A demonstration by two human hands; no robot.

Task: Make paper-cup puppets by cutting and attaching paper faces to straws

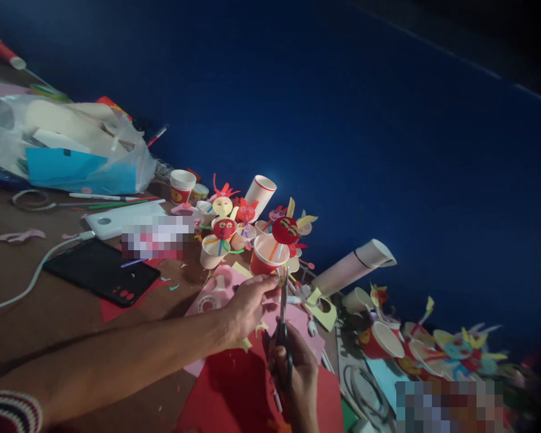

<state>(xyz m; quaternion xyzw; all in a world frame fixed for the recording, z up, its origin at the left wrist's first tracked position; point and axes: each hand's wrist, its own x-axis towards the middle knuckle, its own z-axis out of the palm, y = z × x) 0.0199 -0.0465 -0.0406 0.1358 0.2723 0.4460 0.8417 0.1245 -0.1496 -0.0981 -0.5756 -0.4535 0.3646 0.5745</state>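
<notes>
My right hand is wrapped round the dark handles of a pair of scissors, whose blades point away from me. My left hand reaches in from the left, its thumb and fingertips pinched together beside the blade tips. What lies in that pinch is too small to make out. Below both hands spread red paper and pink paper. Just beyond the blades stands a red and white paper cup with a round red paper face rising above it.
More decorated cups stand at the right. A stack of white cups and a white cylinder are near the blue wall. A black phone case, a white power bank with a cable, and a stuffed plastic bag lie left.
</notes>
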